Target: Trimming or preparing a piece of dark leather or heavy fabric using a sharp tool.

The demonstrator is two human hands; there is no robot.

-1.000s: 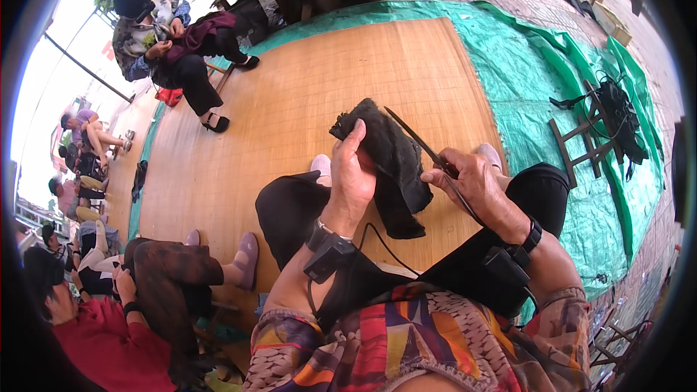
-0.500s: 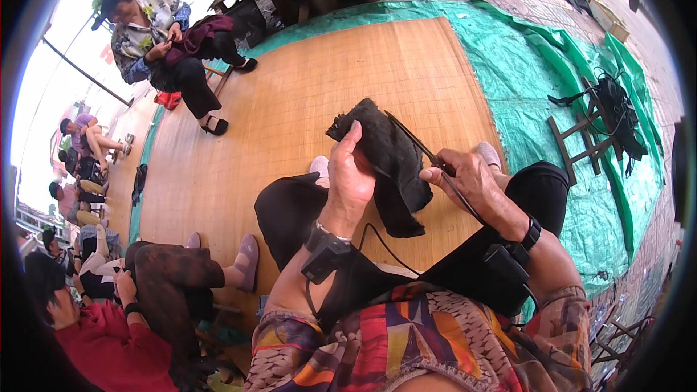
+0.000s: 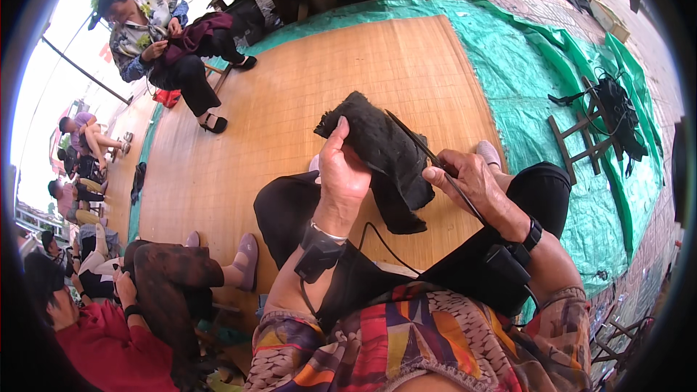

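Observation:
My left hand (image 3: 341,174) grips a black, ragged-edged piece of cloth-like material (image 3: 385,163) between thumb and fingers, holding it up over the mat, with a flap hanging down. My right hand (image 3: 465,185) is closed on a long, thin dark tool (image 3: 406,127) whose pointed end lies along the right edge of the black piece; its exact kind I cannot tell. Both wrists wear black devices with cables. My knees in black trousers are spread below.
A woven mat (image 3: 290,87) lies on a green tarp (image 3: 552,232). A folding stool with black straps and cables (image 3: 610,123) stands at right. A seated person (image 3: 167,43) is at upper left. Another, in red (image 3: 109,334), sits close at my left, with several more people beyond.
My left hand and the black piece have moved slightly up and to the left, away from the tool's tip. The person at upper left has raised their head a little.

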